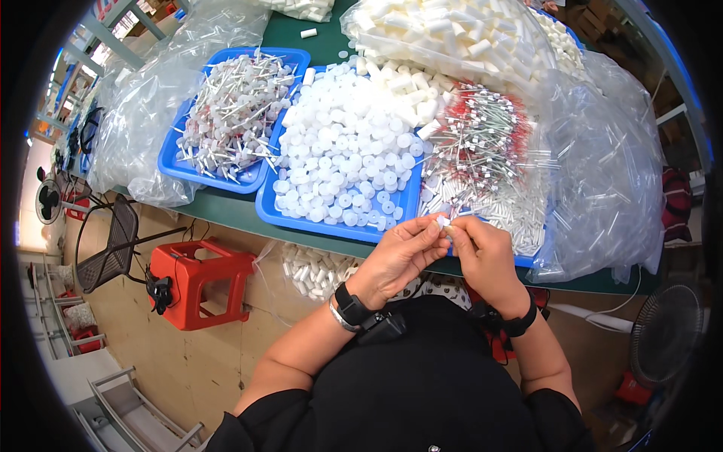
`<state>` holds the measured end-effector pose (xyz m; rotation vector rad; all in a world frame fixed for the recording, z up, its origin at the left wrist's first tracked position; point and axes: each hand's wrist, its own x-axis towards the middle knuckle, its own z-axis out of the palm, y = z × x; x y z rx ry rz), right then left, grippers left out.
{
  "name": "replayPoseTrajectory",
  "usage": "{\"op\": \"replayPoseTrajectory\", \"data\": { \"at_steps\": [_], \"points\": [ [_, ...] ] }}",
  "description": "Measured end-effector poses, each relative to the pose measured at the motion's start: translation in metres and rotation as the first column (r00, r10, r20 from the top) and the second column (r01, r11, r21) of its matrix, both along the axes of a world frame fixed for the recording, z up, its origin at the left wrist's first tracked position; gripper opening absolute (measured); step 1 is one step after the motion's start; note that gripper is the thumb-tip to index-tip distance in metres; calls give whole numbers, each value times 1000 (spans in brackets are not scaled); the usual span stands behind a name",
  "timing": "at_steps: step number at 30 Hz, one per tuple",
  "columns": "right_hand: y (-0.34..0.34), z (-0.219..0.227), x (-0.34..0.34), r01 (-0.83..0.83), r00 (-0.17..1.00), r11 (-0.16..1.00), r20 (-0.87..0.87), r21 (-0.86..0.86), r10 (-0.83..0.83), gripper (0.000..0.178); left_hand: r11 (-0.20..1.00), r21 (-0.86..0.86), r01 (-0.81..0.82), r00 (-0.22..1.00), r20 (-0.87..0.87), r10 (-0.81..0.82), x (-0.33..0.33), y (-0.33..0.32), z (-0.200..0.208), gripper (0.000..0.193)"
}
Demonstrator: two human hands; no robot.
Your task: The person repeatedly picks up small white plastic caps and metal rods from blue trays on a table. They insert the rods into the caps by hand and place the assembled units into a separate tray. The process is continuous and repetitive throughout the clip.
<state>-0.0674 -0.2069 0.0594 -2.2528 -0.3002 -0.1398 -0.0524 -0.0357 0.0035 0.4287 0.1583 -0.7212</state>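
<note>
In front of my chest both hands meet at the table's near edge. My left hand (405, 255) and my right hand (484, 252) pinch a small white plastic piece (443, 222) between their fingertips; the fingers partly cover it, so its exact shape is hidden. Just beyond lies a heap of thin white tubes (520, 220), with a pile of metal-stemmed parts with white ends and red strands (486, 132) behind. Left of my hands a blue tray (305, 219) holds many translucent white discs (343, 162). Farther left, another blue tray (215, 179) carries sticks fitted with discs (237, 113).
A clear bag of white cylinders (452, 34) lies at the back. Empty-looking plastic bags drape the table at the right (602, 166) and left (151, 128). A red stool (199, 275), a black chair (113, 245) and a fan (666, 328) stand around the green table (218, 209).
</note>
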Motion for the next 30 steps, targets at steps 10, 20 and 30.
{"op": "replayPoseTrajectory", "data": {
  "at_steps": [10, 20, 30],
  "points": [
    [-60, 20, 19, 45, 998, 978, 54, -201, -35, 14, 966, 181, -184, 980, 108, 166, 15, 15, 19, 26],
    [-70, -14, 18, -123, 970, 743, 78, -658, 230, 6, 971, 188, -147, 988, 65, 137, 12, 8, 10, 23],
    [-48, 22, 13, -104, 985, 994, -144, -41, 97, 9, 980, 152, -128, 990, 72, 118, 12, 4, 19, 30]
  ]
}}
